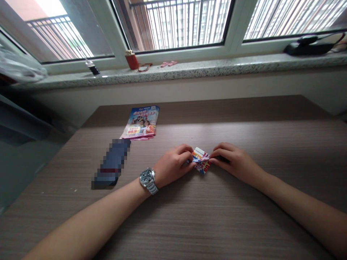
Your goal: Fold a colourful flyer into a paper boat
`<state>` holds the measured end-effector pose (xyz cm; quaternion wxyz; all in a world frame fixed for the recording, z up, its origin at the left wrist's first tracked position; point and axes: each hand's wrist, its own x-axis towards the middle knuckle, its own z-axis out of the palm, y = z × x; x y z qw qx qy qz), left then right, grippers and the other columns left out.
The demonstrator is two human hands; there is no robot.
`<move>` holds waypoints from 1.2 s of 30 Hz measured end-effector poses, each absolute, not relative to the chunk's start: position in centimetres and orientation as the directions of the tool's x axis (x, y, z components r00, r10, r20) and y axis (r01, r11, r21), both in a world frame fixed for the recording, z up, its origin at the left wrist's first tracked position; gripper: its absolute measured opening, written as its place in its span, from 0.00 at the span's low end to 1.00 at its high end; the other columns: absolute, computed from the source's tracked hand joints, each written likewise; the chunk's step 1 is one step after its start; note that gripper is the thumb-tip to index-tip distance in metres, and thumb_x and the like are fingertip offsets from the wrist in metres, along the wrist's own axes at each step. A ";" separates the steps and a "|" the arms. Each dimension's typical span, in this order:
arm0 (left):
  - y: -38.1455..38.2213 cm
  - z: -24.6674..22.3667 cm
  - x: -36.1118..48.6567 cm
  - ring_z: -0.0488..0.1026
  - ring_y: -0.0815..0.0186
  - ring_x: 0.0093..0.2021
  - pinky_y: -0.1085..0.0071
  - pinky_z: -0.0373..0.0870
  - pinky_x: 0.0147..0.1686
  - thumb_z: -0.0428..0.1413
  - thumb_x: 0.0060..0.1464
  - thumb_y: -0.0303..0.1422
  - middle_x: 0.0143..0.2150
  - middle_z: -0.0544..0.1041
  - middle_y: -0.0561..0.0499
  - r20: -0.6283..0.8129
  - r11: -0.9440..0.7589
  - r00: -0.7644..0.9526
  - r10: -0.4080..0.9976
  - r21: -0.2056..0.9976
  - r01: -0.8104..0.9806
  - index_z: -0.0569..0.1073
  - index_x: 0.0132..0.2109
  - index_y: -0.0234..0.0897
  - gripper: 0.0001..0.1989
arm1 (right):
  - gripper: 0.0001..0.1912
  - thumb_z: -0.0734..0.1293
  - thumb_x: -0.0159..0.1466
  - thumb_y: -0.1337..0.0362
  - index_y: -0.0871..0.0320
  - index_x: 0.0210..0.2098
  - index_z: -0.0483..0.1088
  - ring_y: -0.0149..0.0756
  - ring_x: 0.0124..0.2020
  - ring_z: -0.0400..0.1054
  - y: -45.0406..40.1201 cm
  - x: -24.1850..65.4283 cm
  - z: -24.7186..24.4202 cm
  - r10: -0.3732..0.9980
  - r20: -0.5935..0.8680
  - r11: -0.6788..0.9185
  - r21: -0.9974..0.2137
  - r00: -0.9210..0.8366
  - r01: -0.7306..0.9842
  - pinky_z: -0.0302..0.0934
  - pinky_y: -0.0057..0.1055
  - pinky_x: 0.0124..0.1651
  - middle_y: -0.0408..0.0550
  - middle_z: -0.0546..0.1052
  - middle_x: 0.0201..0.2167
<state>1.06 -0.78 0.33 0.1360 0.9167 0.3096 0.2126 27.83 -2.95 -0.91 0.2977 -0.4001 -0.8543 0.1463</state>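
A small folded piece of printed paper (201, 159), white, orange, blue and red, is held between my two hands just above or on the table. My left hand (175, 160) pinches its left corner, with thumb and fingers closed on it. At the opposite corner, my right hand (235, 161) grips the paper between thumb and fingertips. A crease band runs across the paper from hand to hand. Parts of both corners are hidden under the fingertips. A silver wristwatch (148, 180) is on my left wrist.
A stack of colourful flyers (142, 121) lies at the back left of the wooden table (217, 220). Nearer me is a dark, pixelated flat object (112, 162). On the stone windowsill (217, 68) stand a red container (132, 60) and a black device (309, 46).
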 end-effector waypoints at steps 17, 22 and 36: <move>-0.6 0.6 1.8 0.66 0.56 0.53 0.54 0.68 0.55 0.55 0.64 0.37 0.51 0.71 0.45 0.282 -0.675 0.614 0.737 0.351 0.649 0.75 0.38 0.37 0.09 | 0.08 0.65 0.69 0.63 0.56 0.32 0.71 0.37 0.34 0.68 -2.6 26.5 -0.7 0.867 0.300 0.497 -0.574 -0.397 0.651 0.62 0.34 0.37 0.48 0.73 0.31; -0.5 0.4 1.9 0.66 0.55 0.52 0.53 0.68 0.54 0.55 0.63 0.37 0.50 0.71 0.45 0.289 -0.672 0.607 0.740 0.337 0.659 0.75 0.36 0.37 0.10 | 0.09 0.65 0.68 0.63 0.56 0.31 0.70 0.37 0.33 0.67 -2.4 26.4 -0.9 0.885 0.277 0.465 -0.577 -0.375 0.672 0.61 0.34 0.36 0.47 0.72 0.30; -0.6 0.4 2.1 0.63 0.53 0.58 0.52 0.66 0.58 0.57 0.62 0.37 0.56 0.69 0.44 0.283 -0.627 0.560 0.779 0.338 0.702 0.73 0.49 0.40 0.10 | 0.16 0.60 0.72 0.64 0.50 0.56 0.72 0.35 0.34 0.70 -2.4 26.3 -1.2 0.809 0.346 0.588 -0.490 -0.476 0.643 0.66 0.34 0.38 0.50 0.71 0.41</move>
